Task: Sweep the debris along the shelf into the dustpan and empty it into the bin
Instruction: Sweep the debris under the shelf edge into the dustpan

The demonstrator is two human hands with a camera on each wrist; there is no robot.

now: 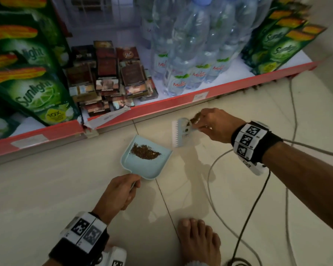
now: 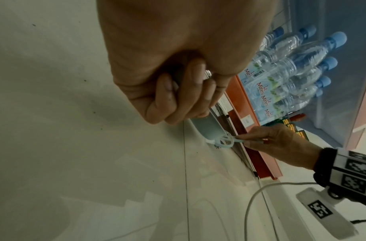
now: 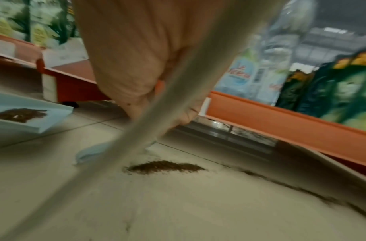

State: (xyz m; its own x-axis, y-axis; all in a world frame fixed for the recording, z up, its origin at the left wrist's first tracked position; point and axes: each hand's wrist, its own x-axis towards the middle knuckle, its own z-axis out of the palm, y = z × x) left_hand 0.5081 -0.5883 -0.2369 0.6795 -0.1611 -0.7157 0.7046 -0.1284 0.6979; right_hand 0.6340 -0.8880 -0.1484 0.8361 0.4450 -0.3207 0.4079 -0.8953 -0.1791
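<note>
Along the bottom of a shop display, a red-edged shelf (image 1: 161, 100) runs across the tiled floor (image 1: 46, 189), stocked with green detergent packs (image 1: 33, 89), water bottles (image 1: 188, 60) and small dark boxes (image 1: 108, 81). Grey cables (image 1: 213, 198) trail over the tiles, and a bare foot (image 1: 198, 240) stands at the lower edge. On the floor just in front of the shelf sits a pale blue dustpan (image 1: 148, 167), mouth turned toward the shelf. The left hand (image 1: 117, 192) has its fingers curled round the dustpan's handle. The right hand (image 1: 217, 125), well to the right of the pan, pinches the handle of a small pale blue brush (image 1: 179, 131), bristles down at the floor. A brown heap of debris (image 1: 145, 151) already lies inside the pan. More debris (image 3: 165, 167) remains on the tiles beside the brush, with a thinner line trailing along the base of the shelf. Judging by this, the sweeping looks partly done: one load is collected, at least another pile waits, and the emptying is not yet done; no bin is visible in any view
</note>
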